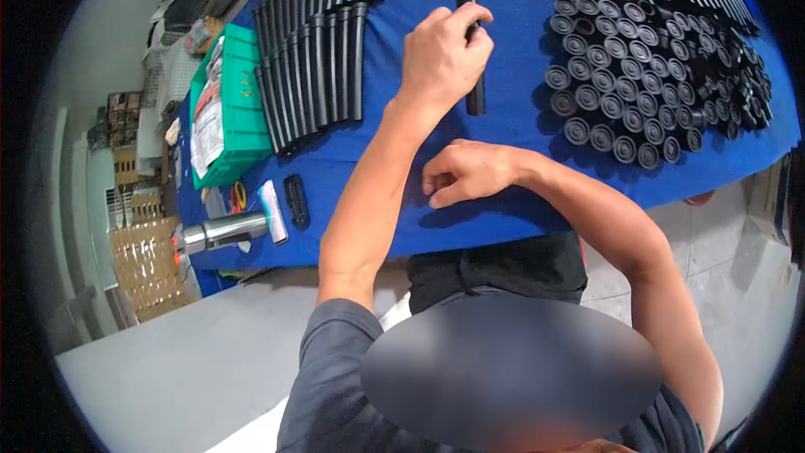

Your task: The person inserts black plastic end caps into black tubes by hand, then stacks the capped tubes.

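Note:
My left hand point(449, 50) is closed around a long black tube point(476, 92), which lies lengthwise on the blue cloth and runs out past the top of the view. Lower down, near the cloth's front edge, my right hand point(471, 172) is loosely curled with its thumb close to the fingers. No object shows in it. The tube's near end lies just above this hand, apart from it. Two rows of similar black tubes point(319, 67) are laid side by side to the left of my left hand.
A large stack of black tubes with round ringed ends point(625, 88) covers the right side. At left stand a green crate point(239, 109) holding papers, a metal flask point(226, 232), a phone-like slab point(273, 211) and a dark narrow object point(296, 201). The blue cloth point(377, 210) covers the table.

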`<state>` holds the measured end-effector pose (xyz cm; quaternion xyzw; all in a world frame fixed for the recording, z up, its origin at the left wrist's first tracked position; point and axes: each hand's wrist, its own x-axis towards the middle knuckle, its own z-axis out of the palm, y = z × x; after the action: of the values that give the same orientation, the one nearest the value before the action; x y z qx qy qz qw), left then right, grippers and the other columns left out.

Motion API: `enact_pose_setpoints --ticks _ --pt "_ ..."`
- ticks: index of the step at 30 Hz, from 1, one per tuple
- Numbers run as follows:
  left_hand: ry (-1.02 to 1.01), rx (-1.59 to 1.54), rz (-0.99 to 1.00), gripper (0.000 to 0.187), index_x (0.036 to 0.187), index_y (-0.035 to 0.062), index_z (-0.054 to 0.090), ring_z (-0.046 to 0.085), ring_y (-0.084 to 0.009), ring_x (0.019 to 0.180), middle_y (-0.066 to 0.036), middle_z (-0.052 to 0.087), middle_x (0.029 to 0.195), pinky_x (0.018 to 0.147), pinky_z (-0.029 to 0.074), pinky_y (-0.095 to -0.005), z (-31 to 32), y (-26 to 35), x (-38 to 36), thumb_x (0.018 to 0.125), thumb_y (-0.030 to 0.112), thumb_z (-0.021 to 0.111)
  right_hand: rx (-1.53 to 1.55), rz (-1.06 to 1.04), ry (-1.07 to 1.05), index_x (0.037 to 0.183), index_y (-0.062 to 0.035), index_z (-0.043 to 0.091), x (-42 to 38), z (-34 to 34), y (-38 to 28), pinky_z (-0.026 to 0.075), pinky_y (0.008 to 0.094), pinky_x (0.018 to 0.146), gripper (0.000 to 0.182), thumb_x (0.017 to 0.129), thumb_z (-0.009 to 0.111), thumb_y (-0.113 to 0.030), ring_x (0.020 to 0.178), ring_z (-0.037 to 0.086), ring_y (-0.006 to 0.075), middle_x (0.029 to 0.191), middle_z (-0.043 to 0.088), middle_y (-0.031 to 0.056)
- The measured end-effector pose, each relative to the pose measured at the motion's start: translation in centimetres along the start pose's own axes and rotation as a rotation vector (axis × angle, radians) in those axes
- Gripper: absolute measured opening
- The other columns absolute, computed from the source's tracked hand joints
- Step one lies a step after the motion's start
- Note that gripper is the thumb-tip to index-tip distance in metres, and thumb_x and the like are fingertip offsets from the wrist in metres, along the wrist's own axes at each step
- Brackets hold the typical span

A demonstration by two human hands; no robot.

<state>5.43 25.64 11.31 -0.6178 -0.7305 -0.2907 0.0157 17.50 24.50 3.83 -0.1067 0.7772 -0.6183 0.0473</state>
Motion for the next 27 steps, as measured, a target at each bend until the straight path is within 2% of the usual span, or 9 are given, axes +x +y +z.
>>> enact_pose_setpoints --ticks 2,5,6,8,9,16,21,24,27 --pt "0.052 0.106 0.128 0.034 0.122 0.0101 0.069 0.070 -0.0331 0.080 -0.017 0.071 0.097 0.072 0.055 -0.0409 -3.0 -0.8 -1.8 0.089 0.011 0.062 0.002 -0.004 -0.009 0.094 0.0015 0.071 -0.1 -0.1 -0.4 0.054 0.0402 0.070 0.032 0.085 0.075 -0.029 0.076 0.071 0.0268 0.082 0.073 0.0155" --pt "0.023 0.061 -0.005 0.066 0.153 0.0102 0.042 0.070 -0.0338 0.093 -0.022 0.070 0.109 0.083 0.055 -0.0397 -6.4 -1.2 -5.7 0.091 0.009 0.064 0.005 0.011 -0.021 0.094 0.0010 0.072 -0.2 -0.1 -0.6 0.055 0.0401 0.071 0.032 0.084 0.076 -0.030 0.078 0.071 0.0269 0.084 0.074 0.0158" --pt "-0.076 0.029 -0.190 0.066 0.153 0.0088 0.042 0.069 -0.0359 0.103 -0.023 0.068 0.115 0.090 0.054 -0.0399 -7.4 -1.4 -7.6 0.091 0.008 0.065 0.012 0.011 -0.020 0.094 0.0009 0.072 -0.2 -0.1 -0.5 0.055 0.0401 0.071 0.032 0.084 0.076 -0.029 0.078 0.072 0.0271 0.084 0.074 0.0159" --pt "-0.124 0.192 -0.097 0.055 0.142 0.0047 0.054 0.064 -0.0374 0.109 -0.022 0.067 0.117 0.097 0.050 -0.0446 -7.8 -3.9 -11.6 0.089 0.008 0.068 0.023 0.010 -0.016 0.094 0.0006 0.072 -0.3 0.1 -0.4 0.055 0.0403 0.071 0.031 0.084 0.076 -0.029 0.079 0.072 0.0275 0.085 0.074 0.0161" --pt "-0.182 0.184 -0.190 0.050 0.136 0.0038 0.059 0.062 -0.0379 0.114 -0.021 0.066 0.121 0.101 0.048 -0.0439 -7.9 -4.1 -13.5 0.087 0.007 0.068 0.020 0.011 -0.019 0.094 0.0004 0.072 -0.2 0.1 -0.5 0.055 0.0406 0.072 0.032 0.084 0.076 -0.029 0.079 0.072 0.0280 0.085 0.074 0.0162" --pt "-0.245 0.258 -0.269 0.049 0.135 0.0060 0.059 0.064 -0.0342 0.107 -0.016 0.067 0.119 0.093 0.052 -0.0440 -7.5 -5.8 -19.2 0.087 0.011 0.071 -0.063 -0.036 -0.031 0.102 0.0029 0.070 -0.3 0.1 -0.5 0.053 0.0403 0.071 0.035 0.087 0.074 -0.029 0.079 0.071 0.0287 0.085 0.073 0.0160" --pt "-0.237 0.194 -0.336 0.056 0.135 0.0047 0.061 0.066 -0.0257 0.094 -0.015 0.068 0.111 0.083 0.054 -0.0380 -6.8 -5.9 -14.4 0.086 0.026 0.077 -0.052 -0.048 -0.001 0.099 0.0019 0.071 -0.2 0.2 0.0 0.054 0.0408 0.073 0.034 0.086 0.074 -0.030 0.081 0.071 0.0287 0.086 0.073 0.0161" --pt "-0.128 0.104 -0.221 0.051 0.133 0.0055 0.063 0.066 -0.0237 0.094 -0.014 0.068 0.113 0.084 0.055 -0.0370 -4.8 -5.5 -8.9 0.088 0.027 0.076 -0.026 -0.019 -0.007 0.094 -0.0002 0.073 -0.2 0.1 0.0 0.055 0.0416 0.072 0.033 0.085 0.074 -0.032 0.079 0.072 0.0281 0.086 0.074 0.0159" --pt "-0.049 0.047 -0.024 0.052 0.134 0.0069 0.062 0.067 -0.0299 0.100 -0.016 0.067 0.120 0.091 0.054 -0.0401 -1.2 -5.4 -3.5 0.087 0.024 0.076 -0.011 0.010 -0.026 0.095 -0.0004 0.073 -0.1 -0.1 0.0 0.055 0.0405 0.068 0.033 0.086 0.074 -0.032 0.073 0.071 0.0258 0.083 0.074 0.0143"
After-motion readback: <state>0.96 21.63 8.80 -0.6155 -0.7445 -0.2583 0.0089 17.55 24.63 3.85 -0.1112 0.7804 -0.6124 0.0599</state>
